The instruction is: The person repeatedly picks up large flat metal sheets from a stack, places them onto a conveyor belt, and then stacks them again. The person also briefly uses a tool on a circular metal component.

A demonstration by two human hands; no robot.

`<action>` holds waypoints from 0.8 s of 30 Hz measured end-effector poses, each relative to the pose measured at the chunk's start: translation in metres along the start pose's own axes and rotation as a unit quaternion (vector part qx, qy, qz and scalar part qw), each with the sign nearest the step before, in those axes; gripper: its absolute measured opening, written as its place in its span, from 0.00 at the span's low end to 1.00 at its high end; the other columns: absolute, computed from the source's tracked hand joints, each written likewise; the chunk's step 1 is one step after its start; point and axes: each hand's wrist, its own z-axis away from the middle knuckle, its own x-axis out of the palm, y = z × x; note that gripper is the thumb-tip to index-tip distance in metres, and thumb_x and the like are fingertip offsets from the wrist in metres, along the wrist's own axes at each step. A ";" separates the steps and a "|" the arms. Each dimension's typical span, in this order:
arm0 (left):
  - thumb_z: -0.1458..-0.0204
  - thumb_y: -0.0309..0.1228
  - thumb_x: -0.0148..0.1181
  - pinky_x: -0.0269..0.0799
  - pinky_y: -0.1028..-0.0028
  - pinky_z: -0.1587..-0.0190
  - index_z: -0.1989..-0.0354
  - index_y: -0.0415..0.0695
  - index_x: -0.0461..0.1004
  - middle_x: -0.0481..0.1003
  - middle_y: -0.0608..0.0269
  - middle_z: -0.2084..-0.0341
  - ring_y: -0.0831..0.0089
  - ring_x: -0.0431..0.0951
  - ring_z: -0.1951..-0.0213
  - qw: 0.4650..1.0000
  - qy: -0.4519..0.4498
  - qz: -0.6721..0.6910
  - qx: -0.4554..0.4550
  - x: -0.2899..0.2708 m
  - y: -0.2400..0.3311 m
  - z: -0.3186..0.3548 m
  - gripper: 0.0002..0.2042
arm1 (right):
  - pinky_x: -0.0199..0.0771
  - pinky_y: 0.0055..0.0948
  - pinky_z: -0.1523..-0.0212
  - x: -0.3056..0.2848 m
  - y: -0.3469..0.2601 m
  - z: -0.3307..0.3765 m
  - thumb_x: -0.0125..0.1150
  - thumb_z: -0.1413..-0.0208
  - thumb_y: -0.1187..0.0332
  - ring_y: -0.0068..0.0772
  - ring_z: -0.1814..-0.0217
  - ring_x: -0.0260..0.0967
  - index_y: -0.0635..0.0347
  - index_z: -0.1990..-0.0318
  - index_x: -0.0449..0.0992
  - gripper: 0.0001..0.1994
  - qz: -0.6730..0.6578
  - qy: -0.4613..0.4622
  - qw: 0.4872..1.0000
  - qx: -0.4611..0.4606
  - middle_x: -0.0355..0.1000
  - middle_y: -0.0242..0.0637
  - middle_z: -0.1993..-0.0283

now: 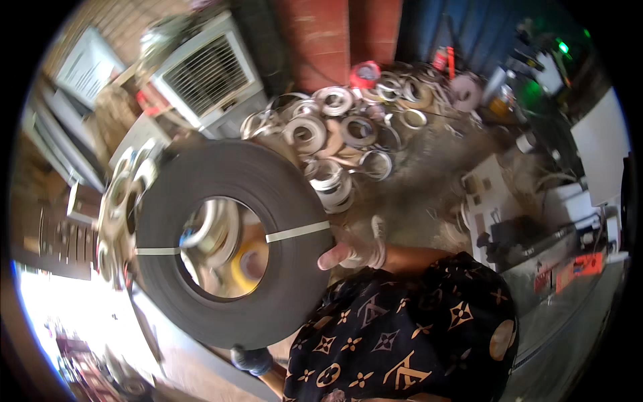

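A large dark grey roll of edge banding [295,275] is held up in front of me, its flat side facing me. Two pale straps cross the ring, one on its left and one on its right. On the right rim, my right hand [351,249] is closed with the thumb on the near face; white wrapping or a glove covers part of it, and the other fingers are mostly hidden. At the roll's lower edge is my left hand [252,360], in a dark bluish glove, closed against the rim with its fingers partly hidden behind.
Many banding rolls [307,134] lie piled on the floor ahead, and more rolls [120,201] stand at the left. A grey-white air cooler [207,74] is at the back left. Machinery [529,241] and a white panel [599,147] occupy the right side. Motion blurs parts of the view.
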 end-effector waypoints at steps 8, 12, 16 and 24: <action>0.54 0.38 0.60 0.67 0.61 0.47 0.42 0.35 0.59 0.68 0.54 0.51 0.60 0.70 0.52 0.927 -0.211 0.089 -0.298 0.270 -0.125 -0.121 0.32 | 0.60 0.33 0.42 -0.174 -0.142 0.145 0.61 0.61 0.70 0.37 0.45 0.63 0.67 0.41 0.60 0.35 0.128 0.287 0.949 0.004 0.65 0.43 0.45; 0.57 0.33 0.63 0.69 0.65 0.51 0.45 0.36 0.62 0.70 0.59 0.55 0.67 0.71 0.56 0.883 -0.280 0.071 -0.371 0.453 -0.175 -0.103 0.30 | 0.60 0.34 0.42 -0.230 -0.167 0.224 0.60 0.60 0.69 0.37 0.44 0.63 0.67 0.41 0.61 0.33 -0.035 0.434 0.892 -0.120 0.65 0.43 0.44; 0.59 0.36 0.65 0.64 0.62 0.44 0.41 0.39 0.59 0.67 0.54 0.50 0.59 0.68 0.49 0.774 -0.353 0.095 -0.516 0.549 -0.259 -0.094 0.35 | 0.57 0.38 0.39 -0.272 -0.191 0.272 0.61 0.60 0.65 0.40 0.40 0.60 0.67 0.40 0.60 0.35 -0.062 0.567 0.807 -0.152 0.63 0.45 0.41; 0.54 0.37 0.63 0.64 0.64 0.44 0.42 0.39 0.60 0.67 0.56 0.47 0.61 0.68 0.47 0.649 -0.490 0.057 -0.579 0.746 -0.375 -0.092 0.31 | 0.60 0.36 0.41 -0.373 -0.232 0.304 0.66 0.62 0.59 0.37 0.43 0.63 0.64 0.42 0.64 0.37 -0.054 0.677 0.683 -0.267 0.66 0.40 0.44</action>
